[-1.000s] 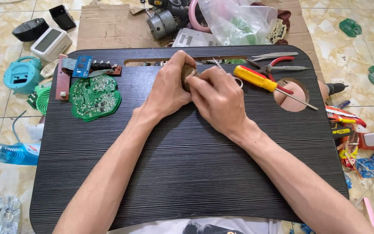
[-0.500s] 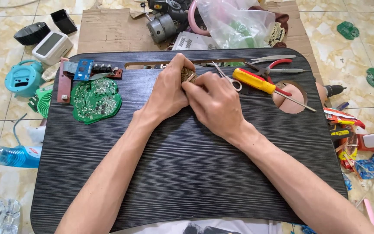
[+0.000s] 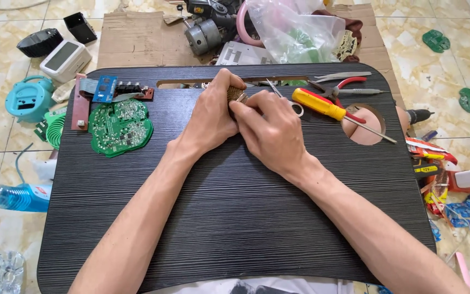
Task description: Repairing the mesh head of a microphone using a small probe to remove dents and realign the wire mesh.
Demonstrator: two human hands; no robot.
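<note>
Brown part [image 3: 236, 94], small and ridged, sits pinched between our left hand [image 3: 210, 117] and right hand [image 3: 270, 128], both closed tight on it above the black tray [image 3: 235, 218]. We judge it could slip from our fingertips and skid toward the yellow-handled screwdriver [image 3: 322, 106] or the scissors [image 3: 284, 98] just beside.

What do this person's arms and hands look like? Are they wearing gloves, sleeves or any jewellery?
Both arms are bare from the bottom edge of the picture up to the fingers: no sleeves show. The left hand and the right hand wear no gloves, and no rings, watch or bracelets can be seen on the fingers or wrists. The forearms are slim and long. At the very bottom edge a strip of pale cloth shows between them.
</note>
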